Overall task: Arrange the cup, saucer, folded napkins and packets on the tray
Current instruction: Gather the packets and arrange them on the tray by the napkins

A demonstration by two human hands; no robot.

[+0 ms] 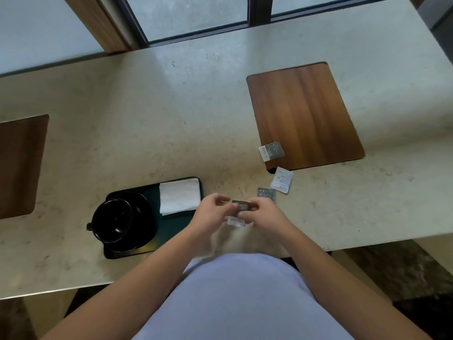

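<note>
Both hands, left hand (212,210) and right hand (260,212), pinch a small stack of packets (241,207) just right of the tray (182,223). Square the edges, then lay them below the napkins (179,196).

Soft daylight, wide-angle view, slightly smeared.

Light enters through the window (196,15) at the top and leaves a pale sheen on the desk (147,106); shadows are faint, straight edges bow toward the corners, and the hands (213,212) are motion-blurred.
</note>
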